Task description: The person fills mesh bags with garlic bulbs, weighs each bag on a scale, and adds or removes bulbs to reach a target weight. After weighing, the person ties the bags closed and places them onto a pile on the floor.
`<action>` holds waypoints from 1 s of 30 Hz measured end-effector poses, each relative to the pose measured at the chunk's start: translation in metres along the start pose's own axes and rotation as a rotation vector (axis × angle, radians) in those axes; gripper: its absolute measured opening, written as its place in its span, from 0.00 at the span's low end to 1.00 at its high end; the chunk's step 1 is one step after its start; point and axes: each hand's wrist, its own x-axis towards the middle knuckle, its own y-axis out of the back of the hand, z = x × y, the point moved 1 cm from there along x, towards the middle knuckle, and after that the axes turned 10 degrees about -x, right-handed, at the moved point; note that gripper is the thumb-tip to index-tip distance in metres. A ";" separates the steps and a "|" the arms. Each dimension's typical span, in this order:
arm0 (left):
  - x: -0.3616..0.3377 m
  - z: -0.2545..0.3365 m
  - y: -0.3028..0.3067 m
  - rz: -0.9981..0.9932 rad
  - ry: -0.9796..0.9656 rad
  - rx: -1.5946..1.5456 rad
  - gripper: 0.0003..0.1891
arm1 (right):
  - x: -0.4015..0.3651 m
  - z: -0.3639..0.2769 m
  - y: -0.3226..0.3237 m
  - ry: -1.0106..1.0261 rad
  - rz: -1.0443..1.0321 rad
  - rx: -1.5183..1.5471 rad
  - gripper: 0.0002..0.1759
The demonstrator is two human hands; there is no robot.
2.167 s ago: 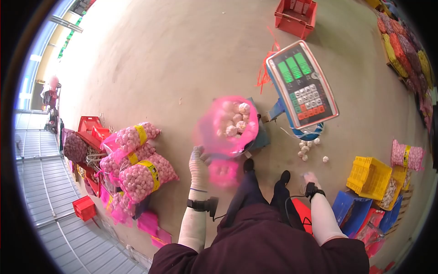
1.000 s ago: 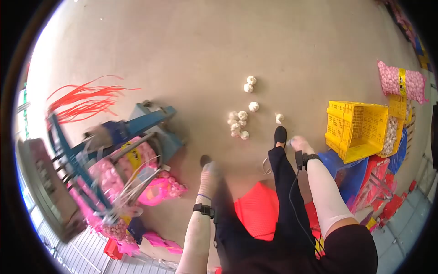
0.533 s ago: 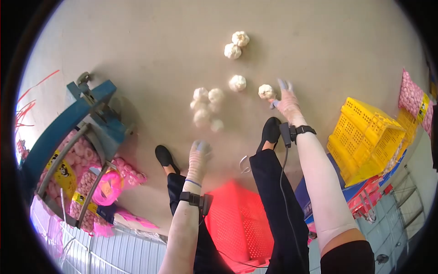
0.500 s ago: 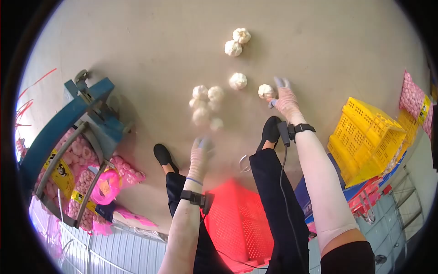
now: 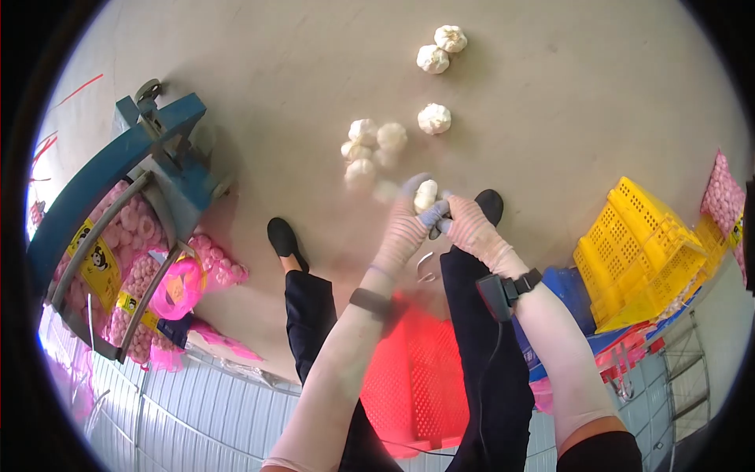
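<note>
Both my gloved hands meet over the floor in front of my feet. A white garlic bulb [image 5: 425,193] sits between the fingertips of my left hand [image 5: 403,230] and my right hand [image 5: 470,228], which touch it from either side. Just beyond them a cluster of loose garlic bulbs [image 5: 370,148] lies on the concrete floor. Farther out lie a single bulb [image 5: 434,118] and a pair of bulbs [image 5: 440,49].
A blue metal frame [image 5: 118,161] stands at the left over pink net bags of garlic [image 5: 130,271]. A red crate [image 5: 417,377] sits between my legs, a yellow crate [image 5: 637,252] at the right, another pink net bag [image 5: 723,197] at the far right.
My right hand has taken a bulb from the floor and drawn back. My left hand has come up to meet it. The view has shifted slightly nearer the floor.
</note>
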 end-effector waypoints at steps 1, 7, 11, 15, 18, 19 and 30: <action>0.000 -0.003 0.010 -0.005 0.188 -0.048 0.30 | -0.012 -0.021 0.010 0.001 -0.184 0.092 0.14; -0.016 -0.012 0.029 0.102 0.535 -0.638 0.32 | -0.021 -0.001 0.043 -0.388 -0.110 0.124 0.13; -0.012 -0.006 0.040 -0.016 0.579 -0.597 0.40 | -0.028 -0.059 0.066 0.062 0.016 -0.484 0.23; -0.017 -0.018 0.038 -0.124 0.591 -0.313 0.44 | -0.030 -0.088 0.035 0.379 -0.138 -0.234 0.16; -0.020 0.008 0.027 -0.046 0.644 -0.524 0.43 | -0.030 -0.094 0.032 0.051 -0.142 0.470 0.14; -0.023 0.009 0.032 -0.181 0.605 -0.562 0.38 | -0.031 -0.093 0.027 0.023 -0.082 0.654 0.08; -0.018 -0.069 0.095 0.138 0.301 -0.642 0.12 | 0.045 -0.023 0.106 -0.161 -0.161 -0.999 0.18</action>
